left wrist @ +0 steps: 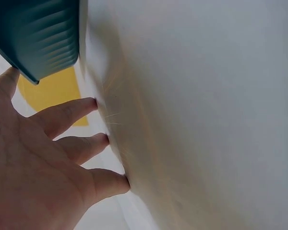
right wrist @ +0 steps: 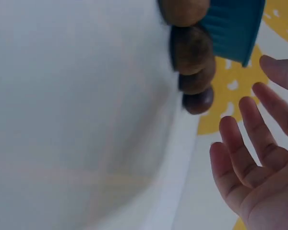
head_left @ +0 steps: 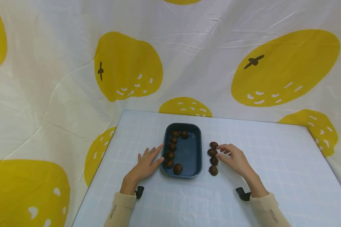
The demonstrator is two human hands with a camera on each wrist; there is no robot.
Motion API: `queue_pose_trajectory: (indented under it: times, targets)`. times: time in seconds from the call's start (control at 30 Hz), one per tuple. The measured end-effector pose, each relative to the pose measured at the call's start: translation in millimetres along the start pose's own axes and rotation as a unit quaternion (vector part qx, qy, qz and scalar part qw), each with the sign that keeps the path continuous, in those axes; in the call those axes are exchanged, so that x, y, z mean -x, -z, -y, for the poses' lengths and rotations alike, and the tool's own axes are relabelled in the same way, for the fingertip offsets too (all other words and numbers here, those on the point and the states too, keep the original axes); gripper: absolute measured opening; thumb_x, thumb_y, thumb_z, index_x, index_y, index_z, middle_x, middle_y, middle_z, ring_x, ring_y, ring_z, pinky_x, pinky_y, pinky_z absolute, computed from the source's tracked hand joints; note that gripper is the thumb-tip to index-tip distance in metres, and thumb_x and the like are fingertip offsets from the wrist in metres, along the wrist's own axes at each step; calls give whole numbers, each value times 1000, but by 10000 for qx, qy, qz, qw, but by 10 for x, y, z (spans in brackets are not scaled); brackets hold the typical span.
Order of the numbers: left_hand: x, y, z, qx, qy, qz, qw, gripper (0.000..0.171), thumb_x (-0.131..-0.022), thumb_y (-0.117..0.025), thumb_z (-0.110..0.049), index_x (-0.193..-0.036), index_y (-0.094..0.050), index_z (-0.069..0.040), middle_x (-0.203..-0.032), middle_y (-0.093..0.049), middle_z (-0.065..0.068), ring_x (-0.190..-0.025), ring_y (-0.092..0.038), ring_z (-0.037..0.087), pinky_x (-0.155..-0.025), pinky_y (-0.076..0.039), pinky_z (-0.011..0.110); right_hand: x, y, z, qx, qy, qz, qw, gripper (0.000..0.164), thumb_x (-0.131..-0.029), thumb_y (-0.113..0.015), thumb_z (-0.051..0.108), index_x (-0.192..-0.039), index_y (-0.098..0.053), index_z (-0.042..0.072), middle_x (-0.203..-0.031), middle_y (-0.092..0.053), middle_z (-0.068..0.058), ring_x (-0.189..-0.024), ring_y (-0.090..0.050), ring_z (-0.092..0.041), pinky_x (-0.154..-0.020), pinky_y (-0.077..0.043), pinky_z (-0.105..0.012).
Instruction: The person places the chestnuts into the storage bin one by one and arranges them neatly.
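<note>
A dark blue-green tray [head_left: 191,151] stands on the table with several brown, chestnut-like nuts [head_left: 171,155] in it, mostly lined along its left side. My left hand [head_left: 145,165] is spread beside the tray, fingers extended. In the left wrist view one digit touches the rim of the tray [left wrist: 43,38], while other fingertips rest on the tabletop. To the right of the tray, several more nuts [head_left: 212,152] form a column. My right hand [head_left: 236,159] is just right of that column, its fingers loosely bent; in the right wrist view nothing lies between them.
A pale, checked cloth covers the table [head_left: 170,205]. Behind and to the left hangs a white curtain [head_left: 199,69] printed with large yellow fruit. Each wrist carries a small black mount [head_left: 243,194].
</note>
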State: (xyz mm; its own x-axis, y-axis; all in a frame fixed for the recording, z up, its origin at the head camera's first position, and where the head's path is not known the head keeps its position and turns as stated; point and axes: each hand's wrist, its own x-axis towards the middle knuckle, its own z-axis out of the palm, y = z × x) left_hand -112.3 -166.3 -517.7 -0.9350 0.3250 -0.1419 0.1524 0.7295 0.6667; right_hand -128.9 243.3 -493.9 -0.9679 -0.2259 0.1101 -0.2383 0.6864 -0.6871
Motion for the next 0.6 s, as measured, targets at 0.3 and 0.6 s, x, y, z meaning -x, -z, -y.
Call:
queue_pose_trajectory:
  times: [0.3, 0.6]
  targets:
    - [-1, 6, 6, 29, 43, 13, 10000, 62, -101, -39, -64, -157, -17, -50, -162, -25, 12, -147, -4, 49, -106, 6, 75, 151, -99, -137, -295, 176, 236, 9991, 27, -90, -77, 15, -116, -71, 11, -107, -67, -8, -97, -61, -29, -81, -51, -50]
    - [-9, 3, -1, 16, 29, 21, 10000, 62, -101, -39, -64, -157, -18, -49, -162, -25, 13, -148, -5, 48, -106, 7, 75, 270, -156, -222, -363, 647, 852, 9936, 38, -80, -85, 12, -116, -73, 14, -109, -61, 0, -100, -58, -24, -88, -51, -38]
